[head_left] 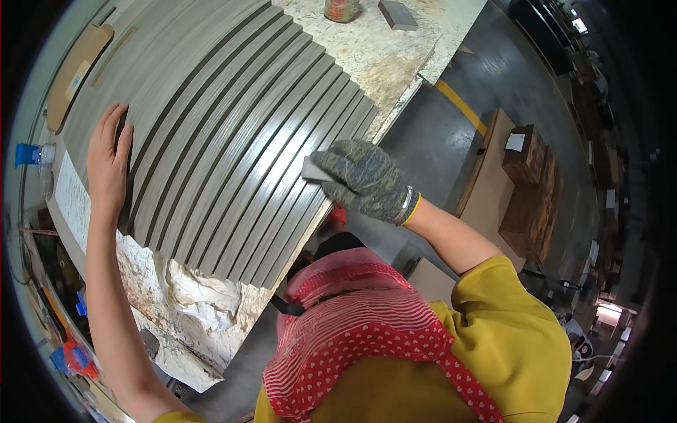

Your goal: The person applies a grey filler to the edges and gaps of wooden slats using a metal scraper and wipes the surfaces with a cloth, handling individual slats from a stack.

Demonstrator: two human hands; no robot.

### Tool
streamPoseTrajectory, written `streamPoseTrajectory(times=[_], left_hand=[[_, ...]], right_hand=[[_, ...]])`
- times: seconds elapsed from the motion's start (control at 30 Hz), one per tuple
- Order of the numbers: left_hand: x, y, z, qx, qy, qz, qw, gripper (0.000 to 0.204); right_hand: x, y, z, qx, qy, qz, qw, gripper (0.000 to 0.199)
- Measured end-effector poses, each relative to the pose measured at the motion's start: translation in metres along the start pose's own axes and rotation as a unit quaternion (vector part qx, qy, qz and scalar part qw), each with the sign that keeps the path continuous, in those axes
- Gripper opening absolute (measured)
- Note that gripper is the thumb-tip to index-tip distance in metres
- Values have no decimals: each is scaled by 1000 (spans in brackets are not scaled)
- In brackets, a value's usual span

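Strips [236, 151], long, grey and wood-grained, lie toward eleven o'clock; camouflage-gloved right hand [367, 180] clasps a small grey block [315, 171] over them; bare left hand [108, 169], loosely open, seems empty. Finished and remaining strips cannot be told apart.

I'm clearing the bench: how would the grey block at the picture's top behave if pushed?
The grey block would probably slide rather than roll, being flat-faced. Lying low, it seems unlikely to tip. Crisp edges hint it's stiff.
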State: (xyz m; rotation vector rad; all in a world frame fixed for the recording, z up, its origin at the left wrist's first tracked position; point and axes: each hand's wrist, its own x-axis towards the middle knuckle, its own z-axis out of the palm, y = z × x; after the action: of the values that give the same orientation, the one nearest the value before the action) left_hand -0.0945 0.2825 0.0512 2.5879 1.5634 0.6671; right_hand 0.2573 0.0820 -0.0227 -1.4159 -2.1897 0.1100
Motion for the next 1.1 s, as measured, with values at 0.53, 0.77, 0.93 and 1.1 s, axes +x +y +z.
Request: streamPoseTrajectory(times=[0.53, 0.77, 0.93, 1.1], left_hand=[[-3, 0, -3, 38, -18, 0, 999, 39], [-1, 4, -4, 17, -17, -2, 1000, 38], [-2, 1, -2, 24, -16, 0, 1000, 38], [-3, 1, -3, 40, -16, 10, 999, 38]], right_hand=[[12, 105, -29, -152, 98, 125, 976, 44], [7, 104, -32, -126, 77, 70, 987, 47], [20, 74, -36, -82, 52, 124, 988, 44], [4, 25, -11, -79, 63, 16, 995, 38]])
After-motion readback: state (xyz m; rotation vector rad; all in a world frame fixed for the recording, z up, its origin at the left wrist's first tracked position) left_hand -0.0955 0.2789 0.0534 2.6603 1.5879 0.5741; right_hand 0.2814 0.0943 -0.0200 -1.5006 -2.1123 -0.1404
